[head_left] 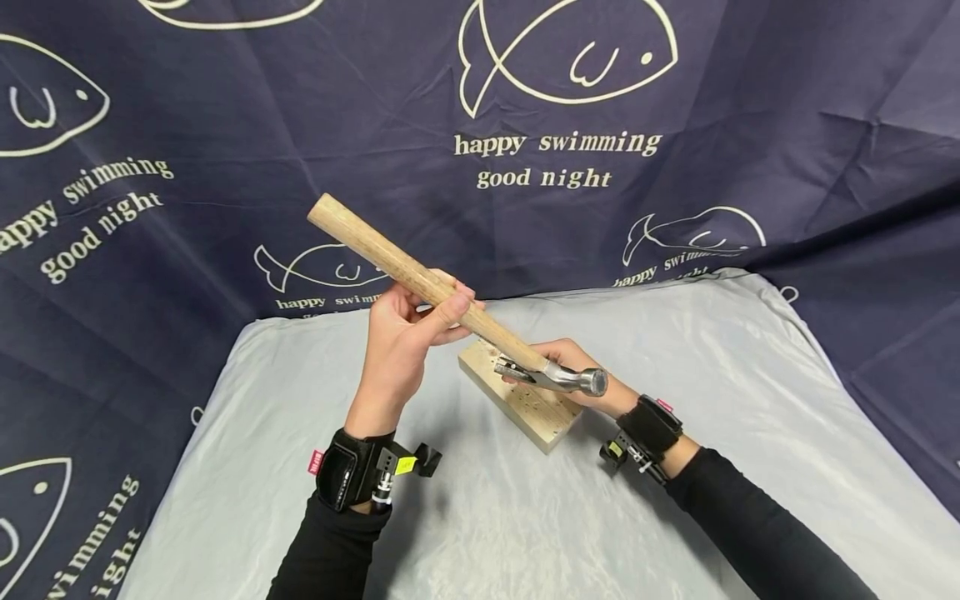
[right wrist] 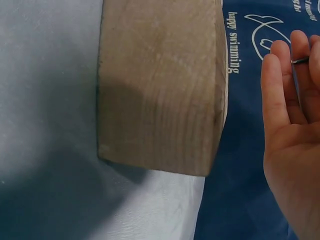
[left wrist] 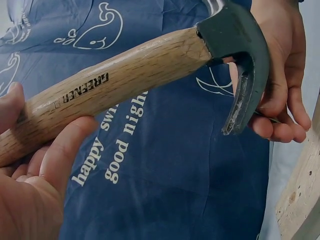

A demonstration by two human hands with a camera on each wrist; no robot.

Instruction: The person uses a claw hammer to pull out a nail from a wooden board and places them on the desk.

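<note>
One hammer (head_left: 450, 296), one wood block (head_left: 517, 400), two hands. Writing: "GREENER" stamped in black on hammer's wooden handle, read in left wrist view. Backdrop cloth (head_left: 225, 150) is navy w/ cream fish outlines and "happy swimming good night" repeated several times.

Hammer is held in the air over the block. Long axis runs diagonal in head view: handle butt up and to the left, away from the person; metal head (head_left: 570, 379) low and right, just over the block. Claw (left wrist: 242, 100) curves down toward the right hand's fingers.

Left hand (head_left: 408, 329) grips the handle near mid-length, fingers and thumb curled round it. Right hand (head_left: 581, 367) sits at the hammer head, behind/under it; fingers lie fairly straight and close together in right wrist view, w/ a thin dark metal bit (right wrist: 300, 61) pinched between fingertips, prob. a nail, too small to be sure.

Block lies flat on grey-white table cover (head_left: 675, 467), long axis diagonal, top face dotted w/ many small holes. Both wrists carry black strapped camera mounts; sleeves black.
</note>
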